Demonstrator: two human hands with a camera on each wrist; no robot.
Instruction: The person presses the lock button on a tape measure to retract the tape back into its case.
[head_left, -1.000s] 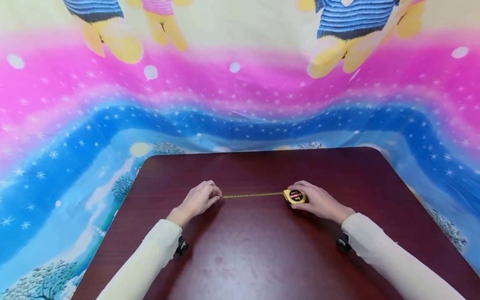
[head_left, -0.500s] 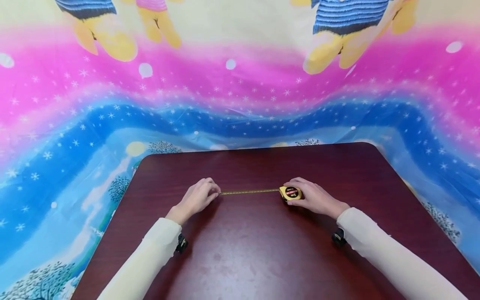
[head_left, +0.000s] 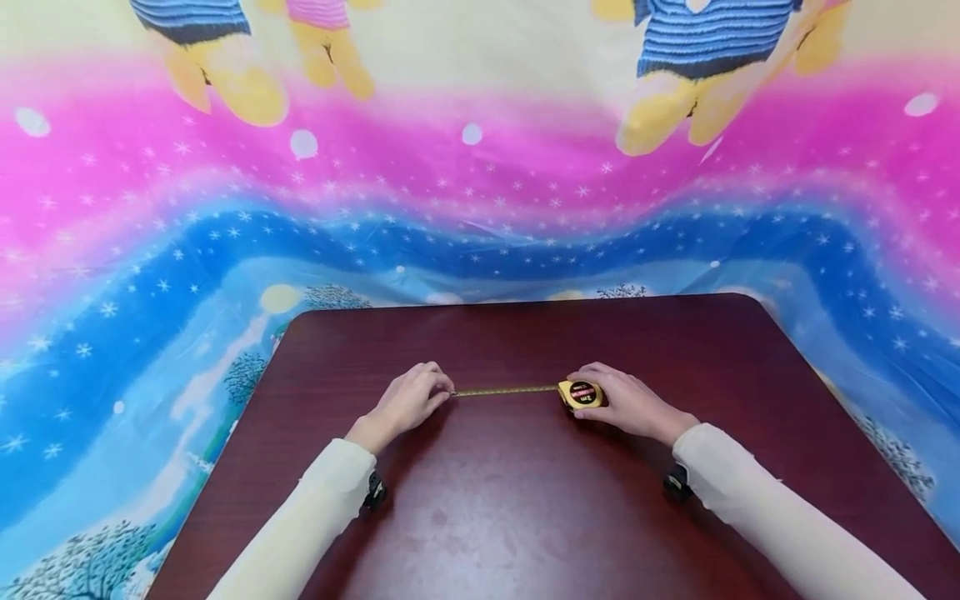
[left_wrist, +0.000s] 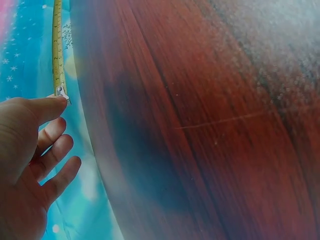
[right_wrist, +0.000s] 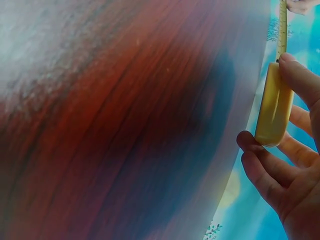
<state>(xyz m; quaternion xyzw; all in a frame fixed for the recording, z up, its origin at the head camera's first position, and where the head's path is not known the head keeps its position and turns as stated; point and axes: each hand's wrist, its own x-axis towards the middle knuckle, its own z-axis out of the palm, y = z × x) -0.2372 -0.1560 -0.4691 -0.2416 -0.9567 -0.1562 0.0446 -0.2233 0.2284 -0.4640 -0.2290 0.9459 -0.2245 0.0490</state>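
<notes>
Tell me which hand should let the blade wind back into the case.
Left, probably. The left hand pinches the blade's end hook and can walk it in, while the right hand grips the yellow case steady.

A dark reddish-brown wooden table [head_left: 525, 517] with rounded corners carried the work. A yellow tape measure [head_left: 581, 393] sat on it, its tape [head_left: 506, 390] drawn out flat leftward. A bright patterned cloth [head_left: 480, 217] lay beyond the table's edges.

yellow tape measure [head_left: 582, 394], dark red-brown table [head_left: 525, 517]
</notes>
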